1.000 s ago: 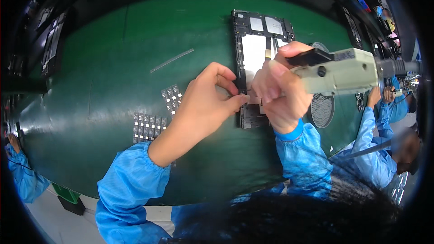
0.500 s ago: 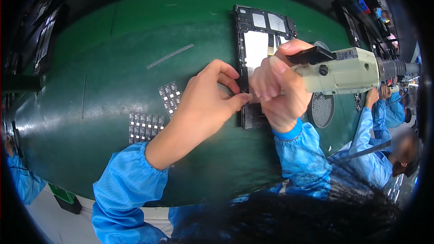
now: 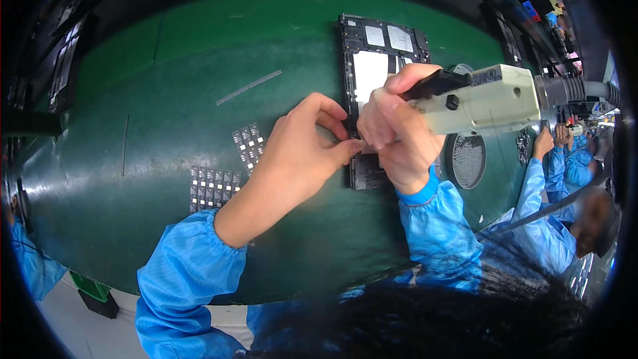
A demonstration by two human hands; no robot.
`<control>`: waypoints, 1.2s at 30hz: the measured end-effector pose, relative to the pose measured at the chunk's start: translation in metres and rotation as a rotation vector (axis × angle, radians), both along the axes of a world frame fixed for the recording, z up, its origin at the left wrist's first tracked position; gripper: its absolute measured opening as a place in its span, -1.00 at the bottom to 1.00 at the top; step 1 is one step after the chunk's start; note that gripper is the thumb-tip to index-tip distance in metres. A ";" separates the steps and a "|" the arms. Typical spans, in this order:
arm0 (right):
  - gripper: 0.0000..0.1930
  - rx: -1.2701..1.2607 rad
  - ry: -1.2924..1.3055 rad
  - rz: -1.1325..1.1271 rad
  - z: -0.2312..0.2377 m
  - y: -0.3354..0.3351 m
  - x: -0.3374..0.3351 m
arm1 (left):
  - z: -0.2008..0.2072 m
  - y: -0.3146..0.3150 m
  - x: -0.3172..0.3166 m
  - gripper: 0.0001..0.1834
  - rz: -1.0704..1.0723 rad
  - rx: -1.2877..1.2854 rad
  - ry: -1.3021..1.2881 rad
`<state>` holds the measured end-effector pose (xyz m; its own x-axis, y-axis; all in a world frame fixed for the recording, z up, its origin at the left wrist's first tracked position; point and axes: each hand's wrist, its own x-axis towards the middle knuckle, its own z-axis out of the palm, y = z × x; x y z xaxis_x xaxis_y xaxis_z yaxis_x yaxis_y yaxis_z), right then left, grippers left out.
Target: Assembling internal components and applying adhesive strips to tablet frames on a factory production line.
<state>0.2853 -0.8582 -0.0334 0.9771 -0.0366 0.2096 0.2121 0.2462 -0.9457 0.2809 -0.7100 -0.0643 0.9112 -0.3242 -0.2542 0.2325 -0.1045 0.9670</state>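
A black rectangular device frame (image 3: 369, 177) with white and silver panels lies on the green tabletop. My left hand (image 3: 299, 136) is at its left edge, fingers curled and thumb bent in against the edge. My right hand (image 3: 405, 126) is wrapped round a cream electric screwdriver (image 3: 488, 106) with a black lever, held above the frame with its rear end to the right. The screwdriver's tip is hidden by my right hand. Whether a small part lies under my left thumb, I cannot make out.
Two groups of small black pieces with white patches, one group (image 3: 214, 186) nearer, the other (image 3: 249, 145) farther, lie left of the frame. A thin grey strip (image 3: 249, 88) lies beyond them. Right of my hand stands a round tray (image 3: 466, 159) of small parts. Blue-sleeved co-workers (image 3: 541, 219) sit at the right.
My right hand and the screwdriver have shifted a little left. The frame's far end shows slightly lower and farther left. My left hand has hardly moved.
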 end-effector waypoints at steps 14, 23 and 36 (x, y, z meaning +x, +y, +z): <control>-0.77 -0.163 0.021 0.035 0.010 0.006 0.001 | 0.000 0.002 0.003 -0.62 -0.017 -0.080 0.065; -0.71 0.154 0.074 0.022 0.030 -0.020 -0.012 | 0.026 -0.009 -0.001 -0.61 0.004 -0.066 0.199; -0.69 -0.022 -0.241 -0.546 -0.013 -0.190 -0.090 | 0.022 -0.018 -0.005 -0.64 0.041 0.082 0.159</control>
